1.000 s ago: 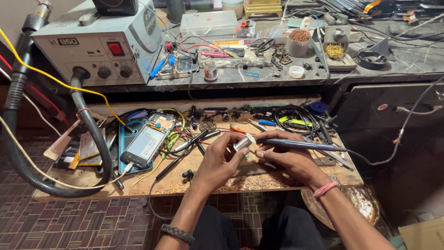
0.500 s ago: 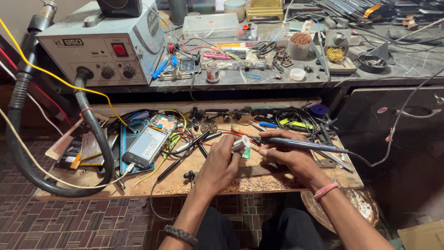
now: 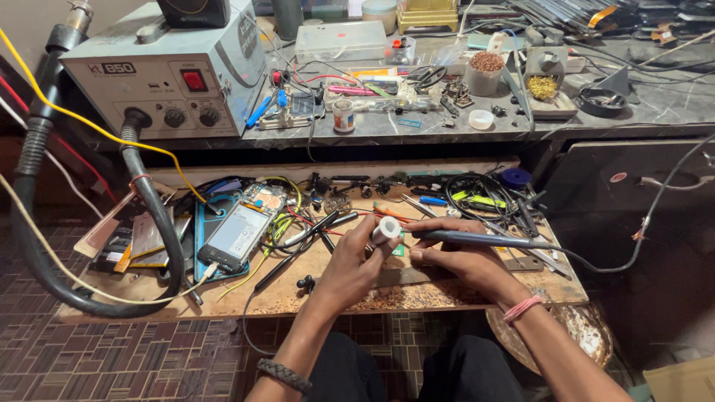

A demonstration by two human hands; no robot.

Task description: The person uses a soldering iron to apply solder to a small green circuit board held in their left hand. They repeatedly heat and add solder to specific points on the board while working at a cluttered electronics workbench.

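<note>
Change: the hands sit in much the same place over the wooden shelf as half a second ago; the small white spool is now held a little higher and closer to the tip of the soldering iron.
Left hand [image 3: 350, 264]: fingers closed around the white spool [image 3: 386, 230], pinching it between thumb and fingertips, the spool's round end tilted up towards the camera.
Right hand [image 3: 462, 257]: fingers wrapped around the dark soldering iron [image 3: 477, 239], which lies nearly level, its tip pointing left towards the spool.
Spool and iron: just beside each other above the middle of the wooden shelf [image 3: 417, 294]; whether they touch I cannot tell.
Green piece: a small green board [image 3: 400, 249] shows just under the spool, mostly hidden by the fingers.
Cord: the iron's black cord [image 3: 618, 260] runs right and up past the shelf edge.
Wrists: a dark braided band [image 3: 283, 374] on the left, a pink band [image 3: 521, 309] on the right.
Shelf, left part: an opened phone [image 3: 237, 237] lies face up among coloured wires and flat parts.
Grey box: a rework station [image 3: 167, 82] with knobs and a red switch stands on the upper bench; its thick black hose [image 3: 149, 201] loops down in front of the shelf.
Upper bench: tools, small pots and a clear plastic box lie scattered, well apart from the hands.
</note>
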